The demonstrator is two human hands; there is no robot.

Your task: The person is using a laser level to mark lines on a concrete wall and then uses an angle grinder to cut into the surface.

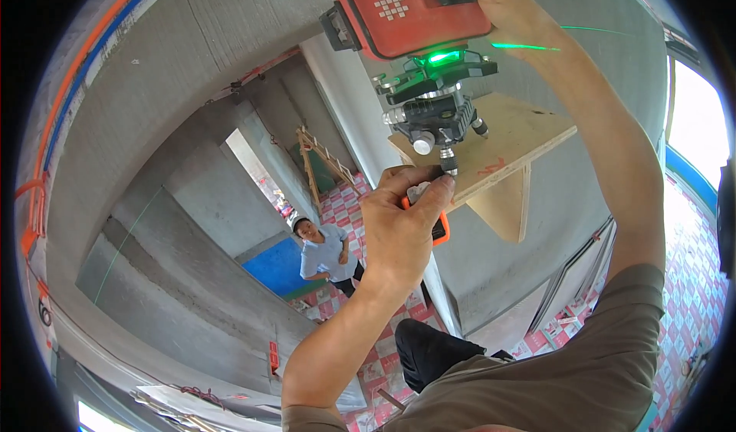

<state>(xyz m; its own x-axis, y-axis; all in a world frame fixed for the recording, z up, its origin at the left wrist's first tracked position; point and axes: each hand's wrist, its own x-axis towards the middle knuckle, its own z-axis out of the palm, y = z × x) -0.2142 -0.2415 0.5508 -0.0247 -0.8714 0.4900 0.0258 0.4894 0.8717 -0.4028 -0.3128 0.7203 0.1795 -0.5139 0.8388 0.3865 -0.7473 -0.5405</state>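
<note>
A red laser level [418, 14] with a black corner guard stands at the top, on a black adjustable base [437, 110] with several small feet. Green light glows beneath its body. My right hand [502, 3] is wrapped round the level's upper right side, its fingertips partly cut off by the frame's edge. My left hand [402, 221] is closed, with thumb and forefinger at the tip of the base's near foot [448, 160]. In that same palm sits a small black object with an orange edge [441, 231], mostly hidden by the fingers. The base rests on a plywood shelf [514, 137].
A plywood bracket [502, 202] supports the shelf against a grey wall. Below, a person in a light shirt [322, 252] stands on red-and-white floor covering. A wooden stepladder [330, 160] leans farther back. Orange and blue pipes [57, 118] run along the left; green laser lines cross the walls.
</note>
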